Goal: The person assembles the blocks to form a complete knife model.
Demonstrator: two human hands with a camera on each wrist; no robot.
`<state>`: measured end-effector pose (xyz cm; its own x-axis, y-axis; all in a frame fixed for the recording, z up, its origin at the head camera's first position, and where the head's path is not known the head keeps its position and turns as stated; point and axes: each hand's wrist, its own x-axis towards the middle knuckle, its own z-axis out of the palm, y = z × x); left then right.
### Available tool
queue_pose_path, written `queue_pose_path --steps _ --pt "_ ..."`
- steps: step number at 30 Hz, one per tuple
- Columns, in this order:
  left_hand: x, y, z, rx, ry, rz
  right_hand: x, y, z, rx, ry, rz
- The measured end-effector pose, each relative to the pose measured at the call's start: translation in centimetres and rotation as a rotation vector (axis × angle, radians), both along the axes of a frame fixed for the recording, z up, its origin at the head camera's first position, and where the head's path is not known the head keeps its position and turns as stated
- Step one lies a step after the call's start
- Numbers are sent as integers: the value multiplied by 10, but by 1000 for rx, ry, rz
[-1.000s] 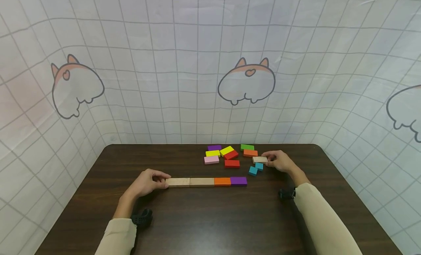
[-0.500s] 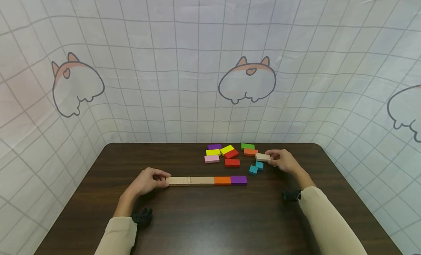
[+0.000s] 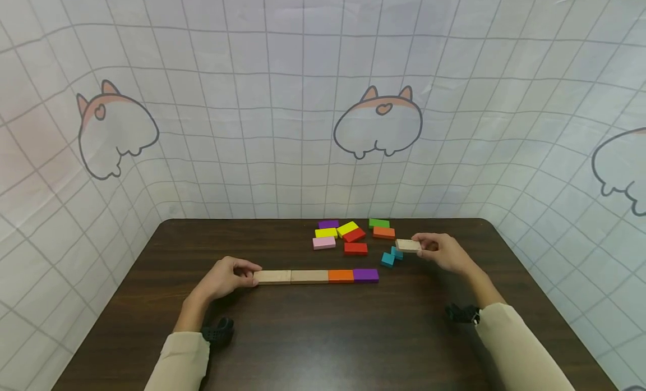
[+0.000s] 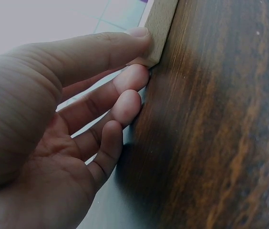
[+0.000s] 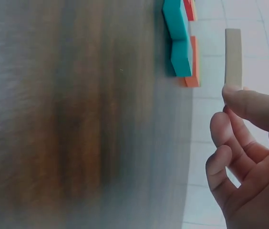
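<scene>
My left hand [image 3: 224, 277] pinches the left end of a long plain wooden block [image 3: 273, 277] lying flat on the table. That block heads a straight row, followed rightward by a second plain wooden block [image 3: 310, 277], an orange block [image 3: 341, 276] and a purple block [image 3: 365, 276]. In the left wrist view, thumb and index finger grip the end of the wooden block [image 4: 159, 31]. My right hand [image 3: 444, 252] pinches a shorter plain wooden block [image 3: 407, 245] by its right end. The right wrist view shows this wooden block [image 5: 233, 59] raised off the table, between thumb and fingers.
Two blue blocks [image 3: 387, 260] lie just left of the right hand. Behind the row are loose blocks: red [image 3: 355, 249], pink [image 3: 324, 243], yellow [image 3: 326, 233], orange [image 3: 384, 233] and green [image 3: 379, 223]. A grid-patterned cloth [image 3: 282, 155] stands behind the dark table [image 3: 313, 335].
My right hand has lifted the short wooden block from beside the orange block and drawn it right and nearer, now overlapping a blue block in view. The left hand and the row stay put.
</scene>
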<state>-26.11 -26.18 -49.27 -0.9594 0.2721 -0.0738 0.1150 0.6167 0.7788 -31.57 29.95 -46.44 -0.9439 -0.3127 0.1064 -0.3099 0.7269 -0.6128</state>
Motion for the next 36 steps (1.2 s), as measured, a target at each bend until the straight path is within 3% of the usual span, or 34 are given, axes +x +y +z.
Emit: queue_pose_path --steps 6,12,19,36 --pt "-1 0 0 -4 1 1 20 1 -3 25 -11 60" --pt "-1 -1 0 -6 10 -4 31 -2 -12 59 -70 114" --pt "-2 0 -1 -10 7 3 35 -9 -20 77 -103 170" --pt "-1 1 1 -6 -6 11 33 -18 -19 57 -149 158"
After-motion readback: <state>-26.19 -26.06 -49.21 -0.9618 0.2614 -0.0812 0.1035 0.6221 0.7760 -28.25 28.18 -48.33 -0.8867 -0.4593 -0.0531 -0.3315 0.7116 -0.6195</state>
